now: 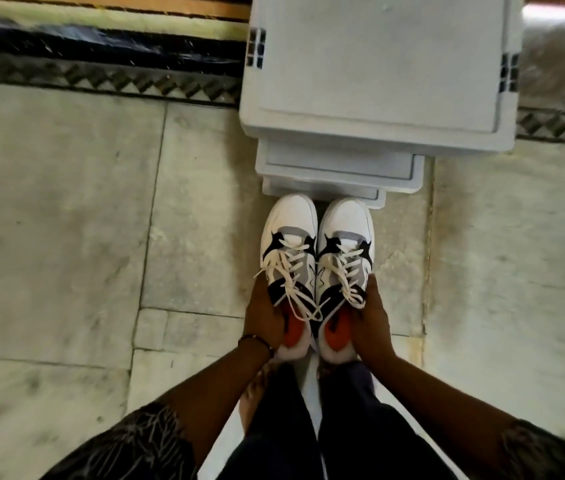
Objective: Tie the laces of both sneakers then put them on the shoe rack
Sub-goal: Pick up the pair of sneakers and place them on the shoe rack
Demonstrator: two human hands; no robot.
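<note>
Dark trouser legs (309,438) fill the bottom centre of the frame, with two forearms reaching up from the lower corners toward the middle. Just above them the left hand (263,318) is wrapped around the outer side of the left sneaker (289,258), and the right hand (373,318) grips the outer side of the right sneaker (345,254). Each hand is closed on its own shoe near the collar, and the two shoes are pressed side by side, toes pointing up the frame.

Laces (295,282) on both shoes look knotted, with loops and loose ends lying across the tongues, so the tying seems done, though blur keeps me from judging how firm the bows are.

Both sneakers appear to be held in the air above the marble floor (66,220), their toes just short of the lowest step of the grey rack (374,81), which occupies the upper centre and steps down toward the shoes. Neither sneaker rests on the rack yet. What remains, as I read it, is the final placing: carry the pair forward, set them on a tier and let go.
</note>
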